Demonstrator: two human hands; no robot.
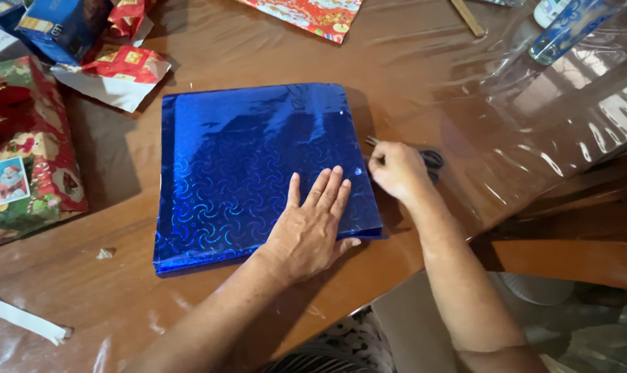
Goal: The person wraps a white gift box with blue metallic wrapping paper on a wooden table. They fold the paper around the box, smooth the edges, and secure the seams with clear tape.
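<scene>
A flat square box wrapped in shiny blue patterned foil [244, 159] lies in the middle of the brown table [410, 76]. My left hand [313, 224] rests flat on the box's near right corner, fingers spread, holding nothing. Just off the box's right edge, my right hand [395, 169] has its fingers curled around a pair of dark-handled scissors [431, 160] lying on the table; the blades are mostly hidden by the hand.
A wrapped festive gift [23, 145] sits at the left edge. Blue boxes [61, 27] and red paper scraps [123, 65] lie at the back left. Clear plastic sheet [569, 103] covers the table's right side. A white paper strip [23, 319] lies front left.
</scene>
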